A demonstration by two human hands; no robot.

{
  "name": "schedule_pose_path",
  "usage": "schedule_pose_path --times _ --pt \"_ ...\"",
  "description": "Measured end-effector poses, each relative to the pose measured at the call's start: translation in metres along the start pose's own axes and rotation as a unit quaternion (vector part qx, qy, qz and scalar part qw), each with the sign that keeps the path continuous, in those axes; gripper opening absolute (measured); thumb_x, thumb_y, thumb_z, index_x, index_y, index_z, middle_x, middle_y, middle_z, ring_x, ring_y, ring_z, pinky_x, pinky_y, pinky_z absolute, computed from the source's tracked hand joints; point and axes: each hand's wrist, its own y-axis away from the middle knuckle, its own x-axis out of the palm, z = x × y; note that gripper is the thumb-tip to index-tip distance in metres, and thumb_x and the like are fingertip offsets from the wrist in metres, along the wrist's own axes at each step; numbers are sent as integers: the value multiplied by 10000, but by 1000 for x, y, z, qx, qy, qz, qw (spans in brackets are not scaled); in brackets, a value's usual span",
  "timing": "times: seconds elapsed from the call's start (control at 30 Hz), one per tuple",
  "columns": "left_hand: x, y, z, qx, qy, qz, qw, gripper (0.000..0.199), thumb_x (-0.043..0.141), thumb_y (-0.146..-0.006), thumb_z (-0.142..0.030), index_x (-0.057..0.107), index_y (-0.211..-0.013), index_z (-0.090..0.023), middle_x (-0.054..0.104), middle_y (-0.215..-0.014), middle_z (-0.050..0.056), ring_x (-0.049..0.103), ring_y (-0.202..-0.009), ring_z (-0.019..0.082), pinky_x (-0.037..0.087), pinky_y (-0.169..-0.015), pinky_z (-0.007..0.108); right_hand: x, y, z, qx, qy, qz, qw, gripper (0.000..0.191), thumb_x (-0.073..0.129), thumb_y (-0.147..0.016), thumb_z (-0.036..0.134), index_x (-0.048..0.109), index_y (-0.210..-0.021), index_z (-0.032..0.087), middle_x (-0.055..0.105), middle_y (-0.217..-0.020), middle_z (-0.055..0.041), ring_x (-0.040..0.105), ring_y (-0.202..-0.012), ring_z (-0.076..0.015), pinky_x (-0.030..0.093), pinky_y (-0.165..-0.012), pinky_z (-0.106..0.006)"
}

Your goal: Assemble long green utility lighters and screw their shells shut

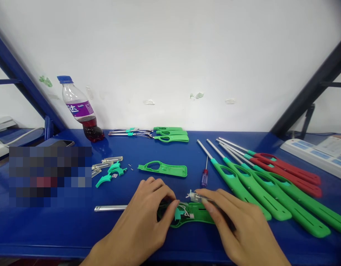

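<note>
A gas lighter lies in front of me with its green handle half (202, 213) open and its metal tube (111, 208) pointing left. Inside the handle are a teal trigger (178, 213) and thin wires. My left hand (144, 218) is closed around the lighter where tube and handle meet, and covers part of it. Between thumb and fingers, my right hand (238, 221) pinches a transparent fuel tank (195, 197) just above the handle half; the hand hides the tank's far end. Behind them lies a loose green handle cover (170, 170), inner side up.
Right: several assembled green lighters (250, 192), two red ones (292, 171), a screwdriver (204, 178) and a power strip (317, 157). Left: teal triggers (113, 170), transparent tanks (104, 164), tiny pins and a tilted drink bottle (80, 109). Partly assembled lighters (170, 137) lie by the wall.
</note>
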Motion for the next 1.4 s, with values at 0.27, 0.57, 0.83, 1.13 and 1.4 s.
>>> schedule_pose_path --times 0.27,0.57,0.83,1.13,1.4 --pt "-2 4 -2 10 -2 16 1000 131 501 -1061 -245 600 -974 -249 671 -1020 22 643 -966 246 328 -1221 638 -3 0 1 13 -55 38 998 298 464 -1135 234 691 -1315 302 816 -1051 3 828 -912 -155 649 -758 -238" --pt "-1 6 -1 40 -3 9 999 236 531 -1066 -249 682 -1247 -245 693 -1157 66 655 -1096 287 392 -1184 623 -3 0 1 16 -68 50 996 303 457 -1134 226 698 -1308 285 814 -1030 3 822 -872 -150 646 -765 -251" --pt "5 1 5 91 8 -59 994 254 503 -1095 -161 730 -1056 -268 678 -989 10 616 -911 219 444 -989 444 -3 4 1 20 -62 63 996 326 431 -1144 240 674 -1355 295 794 -1046 -1 803 -850 -143 636 -759 -266" --pt "6 2 2 144 -16 -104 984 200 540 -1083 -106 696 -1083 -231 677 -966 3 610 -868 200 442 -949 415 -4 4 2 3 -48 48 998 342 430 -1149 235 642 -1405 315 782 -1087 6 793 -833 -130 602 -724 -258" --pt "11 2 7 179 -2 -121 976 211 556 -1082 -87 708 -1121 -227 674 -991 5 602 -880 196 457 -938 408 -2 6 -1 -7 -52 50 997 402 441 -1129 189 600 -1469 334 773 -1116 22 791 -791 -114 599 -696 -249"
